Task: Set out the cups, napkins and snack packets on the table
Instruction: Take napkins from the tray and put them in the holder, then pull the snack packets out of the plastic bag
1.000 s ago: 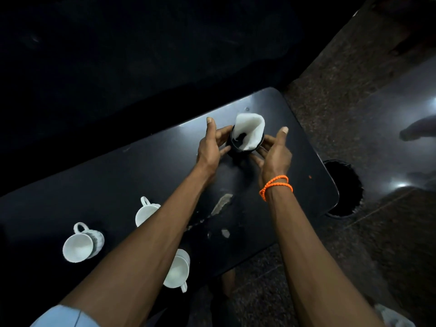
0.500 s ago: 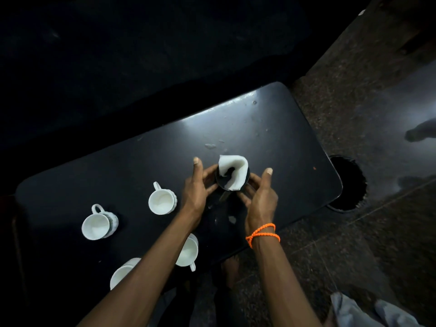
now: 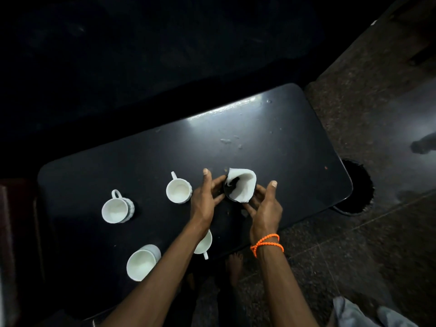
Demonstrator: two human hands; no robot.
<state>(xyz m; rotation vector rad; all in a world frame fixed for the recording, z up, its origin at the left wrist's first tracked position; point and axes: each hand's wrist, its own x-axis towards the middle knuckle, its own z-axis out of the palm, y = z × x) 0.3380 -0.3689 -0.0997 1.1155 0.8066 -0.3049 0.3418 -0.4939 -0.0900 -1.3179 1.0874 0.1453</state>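
Two hands cradle one dark holder point(image 3: 228, 193) stuffed with white napkins point(image 3: 243, 186) on the table point(image 3: 271, 138): my left hand point(image 3: 204, 199) and right hand point(image 3: 265, 207) cup its sides, fingers loosely curled. I judge I'm placing napkins; next, let go cleanly. Four white cups point(image 3: 178, 191) crowd left of my left hand; open room lies beyond and rightward, the table's edge close behind my right wrist.

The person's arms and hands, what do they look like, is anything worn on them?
Both forearms are bare, with no sleeve reaching them in this view. The right hand has a thin orange corded bracelet wrapped in a couple of loops around the wrist. The left hand and its wrist carry nothing: no watch or band is visible. No rings can be made out on either hand.
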